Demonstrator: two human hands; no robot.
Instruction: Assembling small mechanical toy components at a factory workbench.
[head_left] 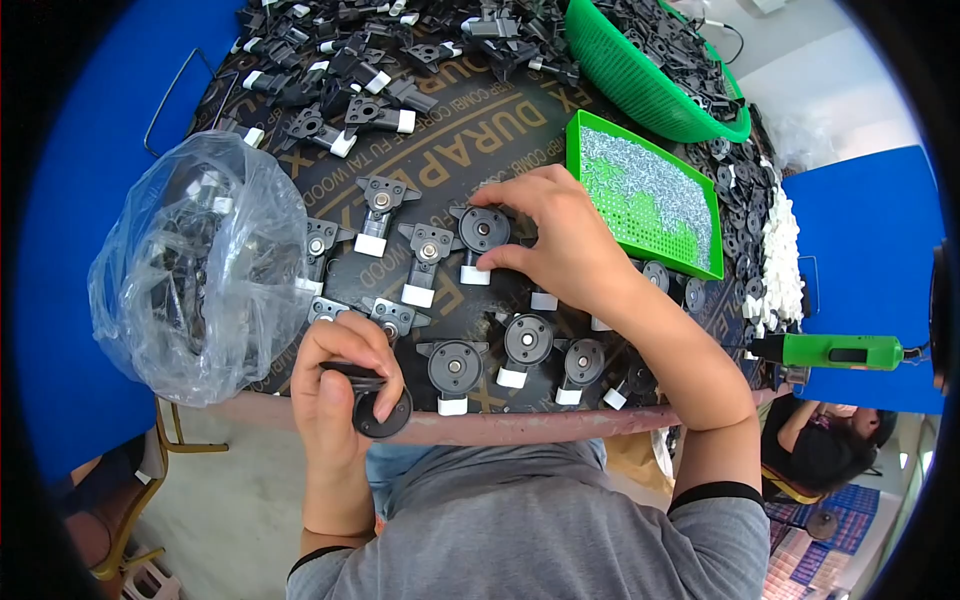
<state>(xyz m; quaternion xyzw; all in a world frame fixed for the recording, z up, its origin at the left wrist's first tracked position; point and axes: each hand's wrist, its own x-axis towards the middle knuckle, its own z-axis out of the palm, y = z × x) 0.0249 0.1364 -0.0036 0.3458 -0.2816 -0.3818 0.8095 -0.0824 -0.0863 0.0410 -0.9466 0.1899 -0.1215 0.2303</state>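
My left hand [335, 375] is closed around a small stack of black round discs [385, 415], held just over the table's front edge. My right hand [570, 230] curves its thumb and fingers about the rim of another black disc [485, 229], which lies on a black bracket with a white end [475, 274]. To the left of it stand brackets without discs, with a metal centre showing, such as one bracket [428, 250] and a farther one [381, 205]. Nearer to me, several brackets carry discs, among them one disc [455, 367] and its neighbour [528, 339].
A clear plastic bag [200, 270] of black parts sits at the left. At the back lies a heap of black brackets [370, 110]. On the right are a green tray [716, 245] of small metal pieces, a green basket [640, 85], white pieces [780, 250] and a green electric screwdriver [840, 351].
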